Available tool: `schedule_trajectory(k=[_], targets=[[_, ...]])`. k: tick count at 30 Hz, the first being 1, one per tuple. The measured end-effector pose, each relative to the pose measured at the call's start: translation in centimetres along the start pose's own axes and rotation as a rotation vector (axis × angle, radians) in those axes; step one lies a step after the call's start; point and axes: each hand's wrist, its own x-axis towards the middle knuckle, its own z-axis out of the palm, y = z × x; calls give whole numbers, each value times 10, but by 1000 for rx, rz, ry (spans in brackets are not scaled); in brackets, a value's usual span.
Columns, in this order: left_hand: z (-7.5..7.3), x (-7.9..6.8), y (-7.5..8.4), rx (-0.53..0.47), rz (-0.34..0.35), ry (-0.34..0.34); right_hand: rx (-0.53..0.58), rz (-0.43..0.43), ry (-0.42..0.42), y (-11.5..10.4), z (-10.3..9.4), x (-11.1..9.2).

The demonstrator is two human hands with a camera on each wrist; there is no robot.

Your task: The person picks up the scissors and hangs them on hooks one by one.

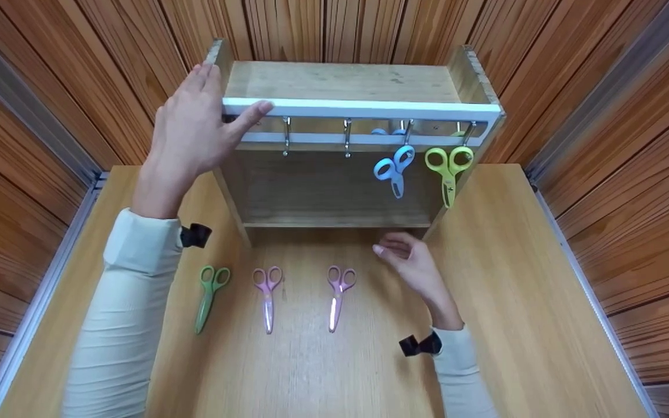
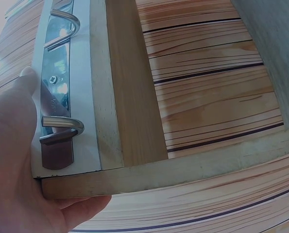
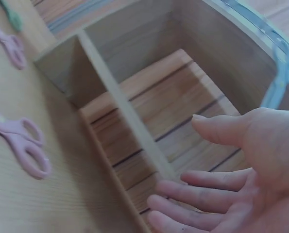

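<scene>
At the upper left corner of a wooden rack (image 1: 340,84), my left hand (image 1: 186,125) grips the side panel. Its thumb lies over the white hook rail (image 1: 323,107), and its fingers reach round the outer side, as the left wrist view also shows. My right hand (image 1: 410,264) is over the table just in front of the rack's lower right, fingers loosely bent and holding nothing. Blue scissors (image 1: 394,171) and yellow-green scissors (image 1: 449,171) hang from the rail's right-hand hooks. Pink scissors (image 1: 335,296) lie on the table, left of my right hand.
Another pink pair of scissors (image 1: 268,296) and a green pair of scissors (image 1: 209,293) lie farther left on the wooden table (image 1: 311,383), handles toward the rack. Bare metal hooks (image 1: 347,138) line the rail's middle. Wood-patterned walls (image 1: 619,162) stand behind and at both sides.
</scene>
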Motion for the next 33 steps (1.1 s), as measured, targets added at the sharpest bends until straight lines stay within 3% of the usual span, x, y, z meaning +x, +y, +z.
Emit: schedule_trajectory(k=[5,10,20,22,27,29,33], targets=[[0,0,0,-8,-11,-7,-77,20,-24,3,25,-12],[0,0,0,-11,-15,-11,-233,13,-30,10,54,-24],[0,1,0,-8,-1,-3,-605,-256,50,35,112,-34],[1,0,0,-9,3,1,-663,-233,46,35,118,-35],[1,0,0,-13,3,7,-698,-11,-2,19,126,-38],[1,-1,1,-15,3,9,-747,2,19,18,129,-37],[0,-2,-1,-17,-1,14,-922,-81,111,17,133,-36]])
